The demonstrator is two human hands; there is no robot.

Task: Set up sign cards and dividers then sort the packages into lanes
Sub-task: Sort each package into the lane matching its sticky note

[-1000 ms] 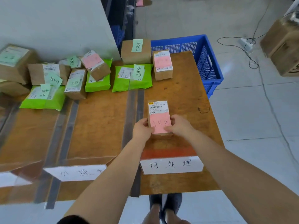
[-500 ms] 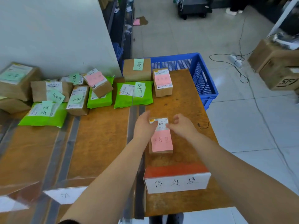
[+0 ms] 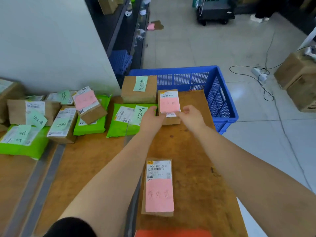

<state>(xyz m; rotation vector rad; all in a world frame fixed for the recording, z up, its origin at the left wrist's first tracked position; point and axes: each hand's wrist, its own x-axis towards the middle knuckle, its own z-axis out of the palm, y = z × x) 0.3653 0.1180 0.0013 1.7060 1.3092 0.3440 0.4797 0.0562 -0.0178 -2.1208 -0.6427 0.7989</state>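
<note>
Both hands reach to the far box, a brown carton with a pink note, at the upper middle of the frame. The left hand touches its left edge; the right hand pinches its near right corner. A second pink-noted box lies flat on the worktop at lower centre, between the forearms. Green mailers and green-noted cartons crowd the left. A blue crate stands beyond the worktop's far right edge.

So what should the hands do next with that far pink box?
Probably grip the small brown box with the pink note and draw it back behind the near pink-noted box: left hand and right hand flank it in the same lane.
</note>
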